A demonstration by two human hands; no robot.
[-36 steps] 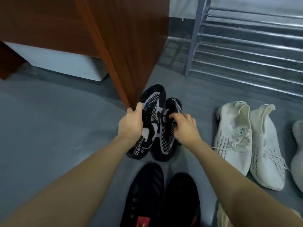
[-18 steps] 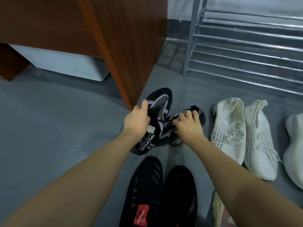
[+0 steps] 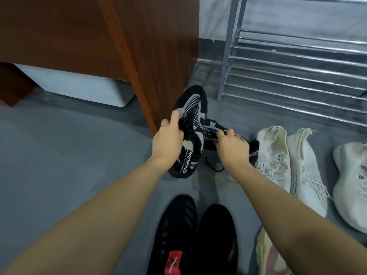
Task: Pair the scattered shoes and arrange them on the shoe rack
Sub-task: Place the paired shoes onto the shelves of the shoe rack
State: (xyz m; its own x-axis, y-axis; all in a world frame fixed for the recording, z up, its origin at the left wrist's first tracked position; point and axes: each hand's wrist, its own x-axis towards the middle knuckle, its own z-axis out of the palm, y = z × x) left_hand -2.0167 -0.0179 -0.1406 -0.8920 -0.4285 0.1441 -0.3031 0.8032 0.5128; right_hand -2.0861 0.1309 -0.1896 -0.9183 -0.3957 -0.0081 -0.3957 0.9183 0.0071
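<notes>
My left hand [image 3: 168,141] grips a black-and-white knit sneaker [image 3: 191,108] by its lace area, toe pointing away from me. My right hand [image 3: 232,147] pinches the matching second sneaker [image 3: 213,127], which lies turned sideways beside the first and is largely hidden under that hand. A metal shoe rack [image 3: 297,72] with bare silver bars stands at the upper right. A pair of white knit sneakers [image 3: 278,155] lies on the floor to the right. A black pair [image 3: 178,225] sits near the bottom of the view.
A brown wooden cabinet panel [image 3: 158,56] stands just left of the rack, close behind the held shoes. A white box [image 3: 79,86] sits under it. Another white sneaker [image 3: 351,181] lies at the right edge, a yellowish shoe [image 3: 266,253] at the bottom right.
The sneaker under my right hand has swung from lying parallel with the first to lying sideways, toe toward the white pair. My left hand keeps its hold, and the view has shifted slightly.
</notes>
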